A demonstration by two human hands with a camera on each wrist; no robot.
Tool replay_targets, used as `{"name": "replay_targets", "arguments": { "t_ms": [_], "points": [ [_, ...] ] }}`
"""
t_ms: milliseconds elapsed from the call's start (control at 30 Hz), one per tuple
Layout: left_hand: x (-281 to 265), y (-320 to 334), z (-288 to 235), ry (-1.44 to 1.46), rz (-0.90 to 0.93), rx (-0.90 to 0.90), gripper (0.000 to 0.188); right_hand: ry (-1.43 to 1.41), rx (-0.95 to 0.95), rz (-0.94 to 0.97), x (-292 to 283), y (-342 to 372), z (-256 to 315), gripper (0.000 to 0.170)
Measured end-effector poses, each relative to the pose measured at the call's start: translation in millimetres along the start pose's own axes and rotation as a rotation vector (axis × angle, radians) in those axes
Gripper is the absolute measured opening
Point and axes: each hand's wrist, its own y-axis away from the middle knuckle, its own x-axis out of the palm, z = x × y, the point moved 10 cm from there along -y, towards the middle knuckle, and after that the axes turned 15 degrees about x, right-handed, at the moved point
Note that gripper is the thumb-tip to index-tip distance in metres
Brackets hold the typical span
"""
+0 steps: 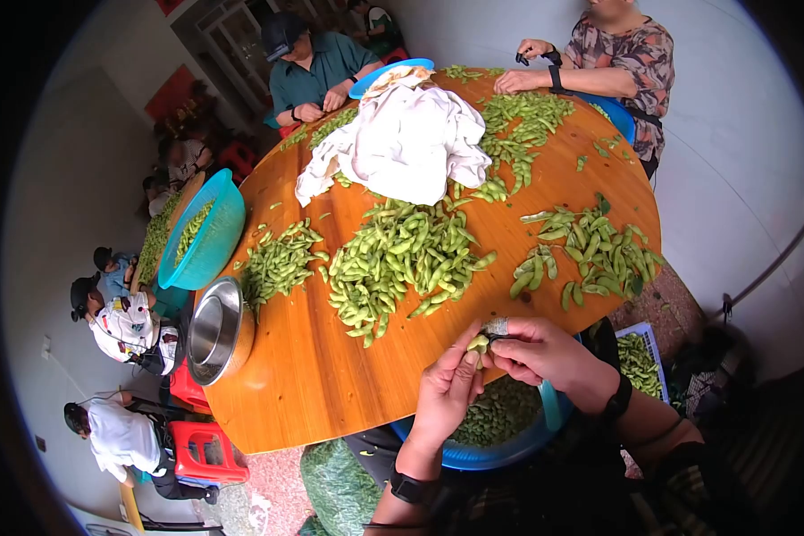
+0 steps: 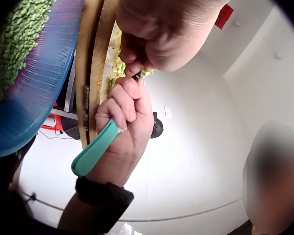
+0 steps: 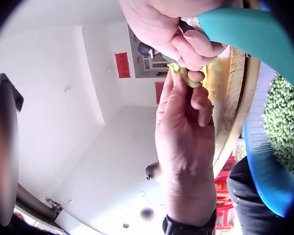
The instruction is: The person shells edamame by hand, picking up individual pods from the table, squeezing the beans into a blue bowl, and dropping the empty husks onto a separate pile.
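Note:
My left hand [image 1: 448, 393] pinches a green soybean pod [image 1: 479, 345] between thumb and fingers, over the table's near edge. My right hand [image 1: 536, 357] meets it there, fingertips right at the pod. Its curled fingers grip a tool with a teal handle [image 2: 95, 149], which sticks out past the heel of the palm. A dark tip [image 2: 136, 76] shows at the fingertips; the rest of the tool is hidden in the fist. Pale wrapping [image 1: 496, 327] covers one right finger. Below both hands sits a blue basket [image 3: 257, 164] of shelled green beans [image 3: 286, 122].
Heaps of pods [image 1: 402, 263] lie across the wooden table [image 1: 286, 393], with a white cloth [image 1: 411, 143] behind. A steel bowl [image 1: 207, 332] and a teal basin [image 1: 228, 219] stand at the left. A crate of pods [image 1: 639, 362] is at the right. Other people sit around.

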Motion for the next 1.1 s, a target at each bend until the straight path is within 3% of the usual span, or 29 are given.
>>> {"name": "replay_targets", "arguments": {
  "t_ms": [33,100,133,200,333,433,500,600,733,800,933,1100],
  "points": [
    [-1.9,-2.1,-1.5,0.001,-0.001,0.002,0.037,0.002,0.000,0.000,-1.6,0.0,0.6,0.014],
    [6.7,-2.7,9.9,0.465,-0.045,-0.173,0.032,0.001,0.021,-0.027,-7.4,-2.3,-1.3,0.013],
    [6.6,-5.4,9.2,0.467,-0.047,-0.170,0.032,0.004,0.022,-0.027,-5.4,-3.9,-3.5,0.013],
    [5.0,-4.1,16.0,0.412,-0.064,-0.249,0.025,0.347,-0.383,-0.292,-6.4,12.5,29.4,0.010],
    [-5.0,-5.7,18.4,0.449,-0.194,-0.164,0.016,0.536,-0.456,-0.396,2.5,32.7,46.2,0.008],
    [-21.9,-7.6,6.0,0.293,-0.277,-0.069,0.013,0.646,-0.321,-0.415,-2.4,26.6,35.5,0.011],
    [-23.8,-5.5,3.4,0.195,-0.266,-0.130,0.010,0.667,-0.535,-0.525,5.3,43.0,52.6,0.017],
    [-26.8,-5.8,1.4,0.290,-0.310,-0.100,0.011,0.746,-0.581,-0.523,8.3,35.2,46.5,0.027],
    [-35.1,-8.5,0.7,0.222,-0.375,-0.038,0.009,0.759,-0.590,-0.567,17.3,42.6,54.6,0.021],
    [-30.4,-12.1,-4.0,-0.025,-0.227,0.032,0.010,0.818,-0.726,-0.621,26.8,50.0,56.0,0.012],
    [-26.7,-12.2,-13.1,-0.095,-0.211,0.102,0.014,0.839,-0.636,-0.507,25.3,37.8,39.0,0.009],
    [-24.4,0.2,-4.3,0.191,-0.353,-0.126,0.020,0.657,-0.445,-0.400,17.4,32.1,29.3,0.008]
  ]
}}
